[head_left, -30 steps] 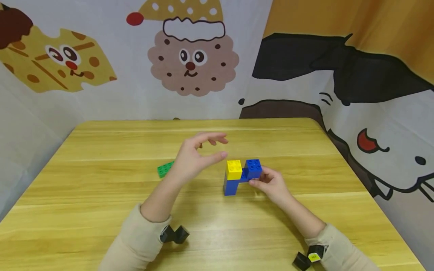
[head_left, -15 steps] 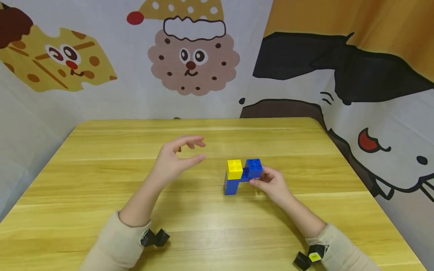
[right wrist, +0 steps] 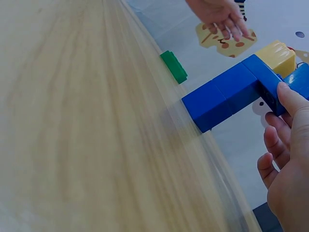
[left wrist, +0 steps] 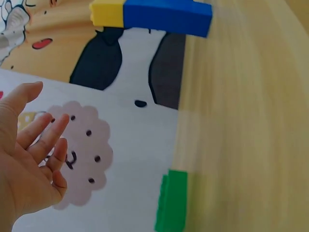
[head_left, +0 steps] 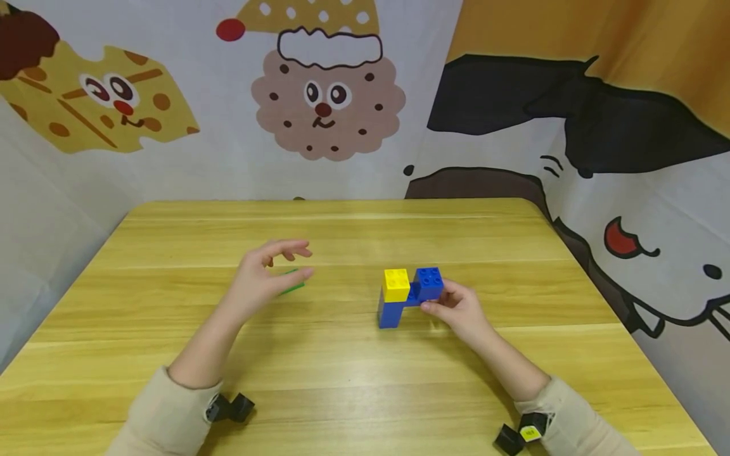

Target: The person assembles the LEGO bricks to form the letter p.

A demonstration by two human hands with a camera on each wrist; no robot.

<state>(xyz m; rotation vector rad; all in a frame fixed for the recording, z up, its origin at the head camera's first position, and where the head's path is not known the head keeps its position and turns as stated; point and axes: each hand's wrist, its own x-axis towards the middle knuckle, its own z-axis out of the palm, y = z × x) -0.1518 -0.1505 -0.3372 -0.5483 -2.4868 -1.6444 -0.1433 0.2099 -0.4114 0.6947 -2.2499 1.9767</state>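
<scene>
The governing relation is that between the left hand (head_left: 251, 288) and the green brick (left wrist: 176, 202). The brick lies flat on the worktop (head_left: 342, 392), studs up, below the left grip; in the head view the hand covers most of it. The left grip is spread, thumb apart from the fingers, holding nothing and not touching the brick. Judged from the strip showing past the thumb, the brick's long axis runs roughly left to right, its right end slightly farther from the person; with so much hidden, the exact angle is uncertain. The left hand is the nearer of the two.

The right hand (head_left: 461, 315) pinches the free end of the blue crossbar (right wrist: 265, 83), just below the upper blue brick (head_left: 428, 283). At the crossbar's other end, the blue column (head_left: 390, 315) stands upright beneath it and the yellow brick (head_left: 396, 285) sits on top. This assembly is to the right of the green brick, well apart from it. Any approach by the left grip calls for a downward path, with thumb and fingers across the brick's short axis.
</scene>
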